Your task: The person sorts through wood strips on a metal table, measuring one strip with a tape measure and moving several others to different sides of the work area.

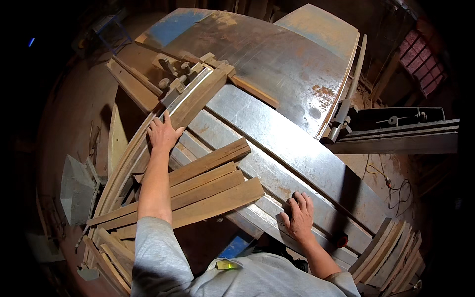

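Note:
My left hand (164, 134) lies with spread fingers at the near end of a wooden board (202, 95), beside the long metal-edged fence (187, 90). Its thumb points toward the metal table. Resting on the slotted steel machine table (262, 121), my right hand (299, 218) has its fingers apart and slightly bent. Something dark shows at its fingertips; I cannot make out what it is. Several rough wooden strips (213, 180) lie across the table's near left side, under my left forearm. The far end of the board meets wooden blocks and clamp knobs (173, 74).
A broad, rust-marked metal sheet (277, 54) covers the far side. More strips are stacked at the lower right (388, 252) and lower left (111, 255). A steel rail (396, 141) juts out at right, near a cable (391, 185) on the floor.

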`<state>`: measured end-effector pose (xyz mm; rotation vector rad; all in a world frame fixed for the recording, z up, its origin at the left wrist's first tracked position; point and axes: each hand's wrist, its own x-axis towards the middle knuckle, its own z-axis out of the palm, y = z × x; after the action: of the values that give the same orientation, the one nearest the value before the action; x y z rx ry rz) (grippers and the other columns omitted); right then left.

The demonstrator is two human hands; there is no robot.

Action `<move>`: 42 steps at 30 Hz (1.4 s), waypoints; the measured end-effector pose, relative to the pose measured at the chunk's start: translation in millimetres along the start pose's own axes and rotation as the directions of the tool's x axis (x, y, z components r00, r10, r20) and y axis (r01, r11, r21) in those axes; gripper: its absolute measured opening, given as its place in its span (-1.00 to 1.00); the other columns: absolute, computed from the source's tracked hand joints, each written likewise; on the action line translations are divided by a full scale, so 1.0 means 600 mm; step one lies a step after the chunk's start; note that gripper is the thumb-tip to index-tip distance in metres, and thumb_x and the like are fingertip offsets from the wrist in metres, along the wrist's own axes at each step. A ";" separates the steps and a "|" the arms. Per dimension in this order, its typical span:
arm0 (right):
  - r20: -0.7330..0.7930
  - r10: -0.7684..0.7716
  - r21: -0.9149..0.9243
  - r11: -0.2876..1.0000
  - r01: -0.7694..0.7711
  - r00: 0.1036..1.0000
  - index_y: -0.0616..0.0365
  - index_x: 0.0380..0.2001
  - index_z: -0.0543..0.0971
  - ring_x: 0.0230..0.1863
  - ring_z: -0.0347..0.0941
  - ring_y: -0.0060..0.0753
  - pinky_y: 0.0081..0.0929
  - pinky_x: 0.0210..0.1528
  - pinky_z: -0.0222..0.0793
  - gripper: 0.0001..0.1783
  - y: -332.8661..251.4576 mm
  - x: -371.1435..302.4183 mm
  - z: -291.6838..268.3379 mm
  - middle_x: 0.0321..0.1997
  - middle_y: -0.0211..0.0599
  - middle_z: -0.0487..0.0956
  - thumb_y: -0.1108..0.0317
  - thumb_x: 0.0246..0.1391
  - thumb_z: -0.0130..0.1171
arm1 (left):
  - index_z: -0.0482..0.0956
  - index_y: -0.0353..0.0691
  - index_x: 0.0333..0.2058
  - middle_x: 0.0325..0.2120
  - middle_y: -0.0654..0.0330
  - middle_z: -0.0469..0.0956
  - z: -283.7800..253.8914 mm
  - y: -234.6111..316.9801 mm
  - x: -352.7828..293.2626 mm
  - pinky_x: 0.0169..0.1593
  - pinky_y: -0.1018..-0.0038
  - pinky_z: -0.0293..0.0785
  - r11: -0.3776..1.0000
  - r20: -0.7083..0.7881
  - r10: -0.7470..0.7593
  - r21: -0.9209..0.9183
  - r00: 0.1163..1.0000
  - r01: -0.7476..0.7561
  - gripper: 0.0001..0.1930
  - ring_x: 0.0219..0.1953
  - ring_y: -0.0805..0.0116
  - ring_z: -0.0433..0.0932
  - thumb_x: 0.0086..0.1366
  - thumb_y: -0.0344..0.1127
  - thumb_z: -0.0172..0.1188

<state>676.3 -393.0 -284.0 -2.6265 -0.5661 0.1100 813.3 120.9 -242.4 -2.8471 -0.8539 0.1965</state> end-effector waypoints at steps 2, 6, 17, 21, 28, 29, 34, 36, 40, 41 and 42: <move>-0.005 0.000 0.001 1.000 0.000 1.000 0.15 0.13 0.51 0.46 0.16 0.18 0.15 0.53 0.00 -0.34 0.002 -0.002 0.002 0.38 -0.05 0.37 0.15 -0.02 0.46 | 0.06 -0.10 0.53 0.32 -0.29 0.28 0.003 -0.001 0.001 0.39 -0.12 0.18 1.000 0.024 -0.006 -0.010 1.000 0.006 0.02 0.39 -0.26 0.23 0.27 0.29 0.28; 0.001 -0.007 0.005 1.000 0.007 1.000 0.15 0.14 0.50 0.45 0.16 0.19 0.15 0.52 0.00 -0.34 0.000 0.007 0.002 0.38 -0.05 0.37 0.13 0.00 0.45 | 0.11 -0.09 0.51 0.25 -0.28 0.35 0.021 -0.010 0.007 0.32 -0.11 0.25 1.000 -0.053 0.012 0.029 0.999 -0.011 0.01 0.31 -0.21 0.31 0.27 0.32 0.29; -0.007 -0.016 -0.013 1.000 0.016 1.000 0.17 0.16 0.49 0.47 0.15 0.19 0.13 0.53 -0.02 -0.33 0.010 0.007 0.017 0.39 -0.06 0.37 0.11 0.03 0.43 | 0.14 -0.07 0.51 0.29 -0.27 0.31 0.019 -0.008 0.007 0.35 -0.12 0.23 1.000 -0.035 -0.016 -0.023 0.999 0.015 0.01 0.34 -0.19 0.29 0.24 0.31 0.31; 0.014 -0.020 -0.019 1.000 0.021 1.000 0.19 0.17 0.49 0.48 0.13 0.20 0.11 0.54 -0.03 -0.34 0.012 0.009 0.023 0.39 -0.03 0.36 0.14 0.03 0.41 | 0.13 -0.08 0.50 0.37 -0.29 0.23 0.030 -0.017 0.011 0.40 -0.17 0.11 0.997 -0.037 -0.029 -0.072 0.999 0.026 0.02 0.40 -0.25 0.22 0.23 0.31 0.32; 0.028 -0.031 -0.020 0.999 0.031 0.999 0.22 0.15 0.50 0.48 0.12 0.29 0.10 0.53 0.00 -0.36 0.008 0.010 0.029 0.40 0.08 0.36 0.16 0.03 0.36 | 0.25 -0.15 0.43 0.36 -0.24 0.27 0.084 0.005 0.005 0.37 -0.20 0.17 0.995 -0.248 0.005 0.093 0.969 0.019 -0.28 0.41 -0.27 0.21 0.38 -0.03 0.22; 0.019 -0.047 -0.016 0.999 0.048 0.999 0.24 0.16 0.49 0.48 0.12 0.32 0.11 0.52 0.01 -0.36 0.009 0.008 0.034 0.40 0.11 0.36 0.14 0.05 0.35 | 0.31 -0.14 0.40 0.36 -0.18 0.31 0.113 0.005 0.015 0.35 -0.19 0.19 0.984 -0.342 0.041 0.174 0.939 0.020 -0.37 0.39 -0.22 0.25 0.42 -0.10 0.15; -0.035 -0.102 -0.089 0.991 0.099 0.994 0.26 0.17 0.48 0.47 0.12 0.35 0.15 0.50 0.02 -0.36 0.030 -0.002 0.045 0.40 0.14 0.35 0.13 0.08 0.31 | 0.35 -0.13 0.36 0.26 -0.04 0.42 0.105 0.072 0.032 0.19 -0.15 0.31 0.986 -0.370 0.120 0.153 0.921 -0.067 -0.49 0.26 -0.01 0.36 0.48 -0.22 -0.01; -0.010 -0.095 -0.070 0.993 0.094 0.995 0.26 0.18 0.47 0.47 0.12 0.34 0.15 0.50 0.02 -0.36 0.031 0.001 0.047 0.39 0.14 0.35 0.13 0.09 0.30 | 0.36 -0.12 0.35 0.22 -0.01 0.44 0.101 0.069 0.047 0.16 -0.17 0.33 0.992 -0.299 0.050 0.128 0.953 -0.012 -0.49 0.23 0.00 0.37 0.47 -0.21 0.00; 0.015 -0.058 -0.050 0.997 0.059 0.998 0.23 0.17 0.48 0.45 0.14 0.32 0.14 0.49 0.02 -0.38 0.010 0.010 0.029 0.37 0.12 0.37 0.12 0.10 0.29 | 0.38 -0.14 0.33 0.15 0.02 0.49 0.117 0.079 0.064 0.10 -0.16 0.38 0.995 -0.281 0.038 0.102 0.959 -0.010 -0.47 0.15 -0.03 0.43 0.43 -0.17 0.07; 0.021 -0.046 -0.034 0.998 0.047 0.999 0.22 0.16 0.49 0.45 0.14 0.32 0.14 0.49 0.02 -0.38 0.009 0.009 0.024 0.37 0.11 0.37 0.11 0.09 0.30 | 0.37 -0.17 0.33 0.16 -0.02 0.48 0.111 0.085 0.050 0.09 -0.15 0.39 0.976 -0.332 0.091 0.218 0.939 -0.017 -0.45 0.13 -0.06 0.43 0.41 -0.17 0.09; 0.010 -0.048 -0.062 0.997 0.049 0.999 0.21 0.15 0.49 0.45 0.14 0.31 0.14 0.51 0.01 -0.35 0.015 0.007 0.029 0.37 0.08 0.37 0.07 0.06 0.34 | 0.38 -0.21 0.31 0.13 -0.06 0.51 0.115 0.085 0.053 0.10 -0.18 0.38 0.974 -0.363 0.057 0.225 0.930 0.029 -0.47 0.14 -0.07 0.43 0.41 -0.19 0.08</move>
<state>680.7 -391.3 -303.7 -2.6717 -0.6458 0.0900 855.2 104.7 -322.0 -2.5563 -0.6819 -0.2210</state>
